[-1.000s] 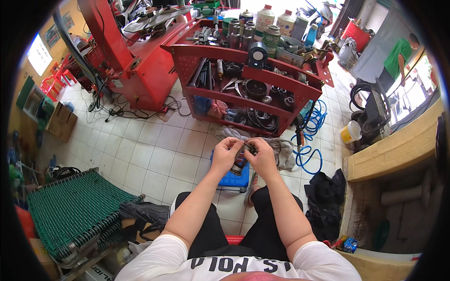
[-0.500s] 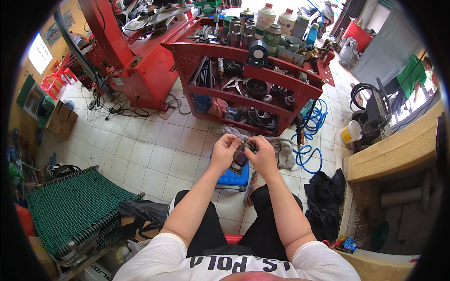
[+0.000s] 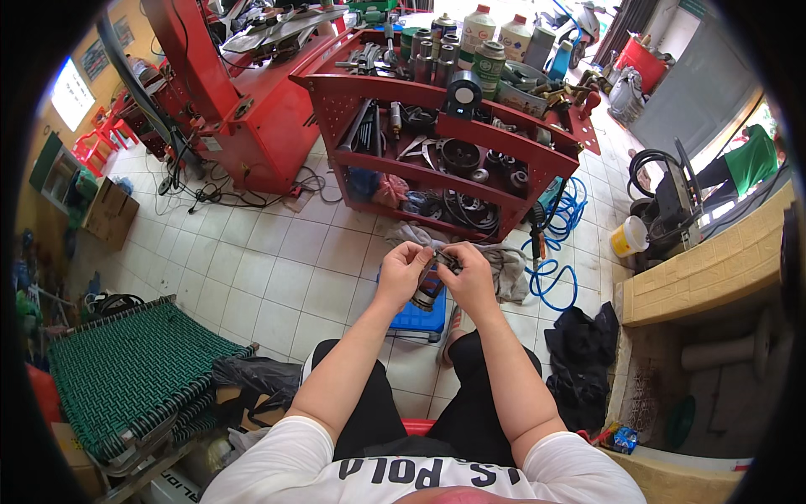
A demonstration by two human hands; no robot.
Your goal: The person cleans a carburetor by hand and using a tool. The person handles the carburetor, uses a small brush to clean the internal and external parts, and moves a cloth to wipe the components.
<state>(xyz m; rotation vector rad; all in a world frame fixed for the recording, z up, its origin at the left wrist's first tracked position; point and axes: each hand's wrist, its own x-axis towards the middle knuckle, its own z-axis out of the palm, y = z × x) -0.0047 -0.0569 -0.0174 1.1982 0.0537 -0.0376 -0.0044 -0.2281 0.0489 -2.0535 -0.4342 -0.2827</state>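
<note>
Hanging between two bare hands, a dark metal part [image 3: 426, 297] is held out in front of the knees, its cylindrical lower end seen against the right side of a blue plastic stand [image 3: 411, 322]. Its upper end is pinched between the thumb and fingers of the left hand [image 3: 405, 274], while the same end is gripped from the other side by the curled fingers of the right hand [image 3: 470, 275]. Whether one piece or two are being held cannot be told, since much is hidden by the fingers.

Only a slight shift of the fingers can be made out over the last second; the part has been kept in the same place and has been released by neither hand. The handling at the upper end is therefore judged to be unfinished. The larger change is seen at the right, where a person in a green shirt [image 3: 751, 161] is now bent well over by the doorway.

A grey cloth [image 3: 507, 275] is left on the floor below the near edge of the red tool cart [image 3: 369, 153]. A round black device [image 3: 463, 94] is fixed at that cart's near top edge.
</note>
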